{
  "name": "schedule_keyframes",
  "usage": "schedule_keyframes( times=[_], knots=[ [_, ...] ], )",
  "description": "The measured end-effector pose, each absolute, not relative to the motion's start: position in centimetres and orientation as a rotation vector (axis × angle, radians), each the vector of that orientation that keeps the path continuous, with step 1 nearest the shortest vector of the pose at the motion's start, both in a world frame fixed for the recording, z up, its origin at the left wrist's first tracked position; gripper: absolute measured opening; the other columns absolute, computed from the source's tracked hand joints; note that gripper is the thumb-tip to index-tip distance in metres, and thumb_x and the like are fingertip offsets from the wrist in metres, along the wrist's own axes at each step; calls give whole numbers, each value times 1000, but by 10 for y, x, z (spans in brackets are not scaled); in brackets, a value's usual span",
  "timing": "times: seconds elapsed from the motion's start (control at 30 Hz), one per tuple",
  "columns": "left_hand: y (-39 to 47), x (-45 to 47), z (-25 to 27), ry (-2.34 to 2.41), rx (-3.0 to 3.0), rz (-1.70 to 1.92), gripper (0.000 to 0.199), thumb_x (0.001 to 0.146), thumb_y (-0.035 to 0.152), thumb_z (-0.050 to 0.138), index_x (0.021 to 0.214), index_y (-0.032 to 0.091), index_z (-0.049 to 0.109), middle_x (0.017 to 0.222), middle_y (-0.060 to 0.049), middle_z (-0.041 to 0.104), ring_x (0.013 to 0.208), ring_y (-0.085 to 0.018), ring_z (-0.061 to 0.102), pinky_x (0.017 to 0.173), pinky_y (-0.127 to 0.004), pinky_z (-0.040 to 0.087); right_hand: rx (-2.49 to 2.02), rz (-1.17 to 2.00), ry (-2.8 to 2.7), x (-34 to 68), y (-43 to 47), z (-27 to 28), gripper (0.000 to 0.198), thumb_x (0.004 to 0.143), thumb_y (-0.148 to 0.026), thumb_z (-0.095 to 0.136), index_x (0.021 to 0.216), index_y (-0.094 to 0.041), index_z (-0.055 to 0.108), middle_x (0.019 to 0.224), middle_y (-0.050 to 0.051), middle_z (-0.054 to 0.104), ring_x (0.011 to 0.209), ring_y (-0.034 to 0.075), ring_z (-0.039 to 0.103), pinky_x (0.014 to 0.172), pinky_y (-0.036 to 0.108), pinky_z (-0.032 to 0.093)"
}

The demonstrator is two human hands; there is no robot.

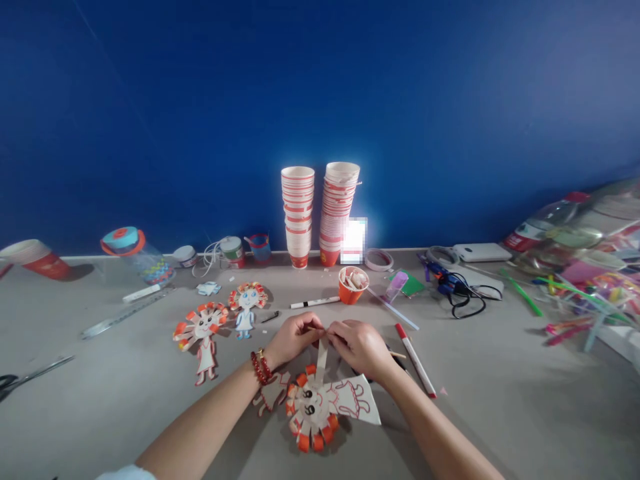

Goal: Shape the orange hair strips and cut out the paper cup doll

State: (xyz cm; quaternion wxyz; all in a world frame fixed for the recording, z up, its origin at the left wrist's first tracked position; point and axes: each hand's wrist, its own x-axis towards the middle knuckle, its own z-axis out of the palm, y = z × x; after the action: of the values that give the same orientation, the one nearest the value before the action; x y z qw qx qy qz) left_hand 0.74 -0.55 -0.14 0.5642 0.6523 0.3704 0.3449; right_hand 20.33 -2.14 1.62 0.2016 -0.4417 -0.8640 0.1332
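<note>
A paper-cup doll [313, 403] with a drawn face and curled orange-and-white strips lies on the table between my forearms. A drawn dress-and-legs piece [353, 400] extends from it to the right. One uncurled paper strip [323, 360] rises from the doll toward my fingers. My left hand [296, 337], a red bead bracelet at its wrist, pinches the strip's far end. My right hand [361, 345] is closed on the same end, its fingertips meeting the left ones. A small paper figure [273, 393] lies partly under the doll and my left wrist.
Two paper-doll figures, one red [205, 333] and one blue [245, 310], lie to the left. Behind my hands are an orange cup of scraps [354, 285], a black-and-white marker [315, 303] and cup stacks [299, 220]. At right are a red marker [416, 360] and a glue gun [445, 277].
</note>
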Motion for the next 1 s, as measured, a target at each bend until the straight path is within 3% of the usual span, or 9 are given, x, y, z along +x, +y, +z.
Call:
schedule_keyframes(
  times=[0.2, 0.3, 0.53, 0.87, 1.0],
  knots=[
    [-6, 9, 4, 969, 1514, 764, 36, 88, 46, 43, 74, 15, 56, 57, 4, 47, 50, -9, 42, 50, -20, 33, -1181, 221, -2459, 201, -19, 11, 18, 87, -17, 44, 78, -19, 59, 66, 2, 60, 64, 15, 54, 58, 22, 32],
    [-6, 11, 3, 1000, 1528, 721, 36, 87, 47, 45, 73, 16, 56, 53, 5, 45, 45, -9, 38, 45, -20, 29, -1177, 161, -2476, 199, -21, 13, 21, 89, -18, 43, 76, -19, 60, 66, 2, 60, 64, 15, 54, 59, 23, 32],
    [-5, 8, 1, 926, 1540, 702, 36, 85, 47, 49, 75, 14, 57, 56, 3, 51, 52, -10, 46, 52, -20, 34, -1221, 148, -2490, 197, -23, 16, 22, 90, -20, 43, 79, -18, 62, 68, 4, 61, 65, 16, 56, 60, 23, 34],
    [-9, 5, 9, 969, 1734, 687, 35, 87, 46, 48, 77, 14, 59, 61, 2, 53, 56, -10, 44, 53, -20, 31, -1240, 467, -2392, 201, -22, 18, 18, 92, -25, 44, 89, -20, 61, 77, 4, 65, 73, 17, 59, 66, 23, 38],
    [-10, 8, 11, 1003, 1834, 685, 31, 88, 41, 48, 78, 15, 60, 63, 2, 53, 58, -10, 43, 54, -20, 31, -1257, 570, -2406, 204, -20, 24, 25, 94, -24, 37, 88, -21, 60, 80, 3, 66, 76, 17, 59, 66, 23, 38]
  ],
)
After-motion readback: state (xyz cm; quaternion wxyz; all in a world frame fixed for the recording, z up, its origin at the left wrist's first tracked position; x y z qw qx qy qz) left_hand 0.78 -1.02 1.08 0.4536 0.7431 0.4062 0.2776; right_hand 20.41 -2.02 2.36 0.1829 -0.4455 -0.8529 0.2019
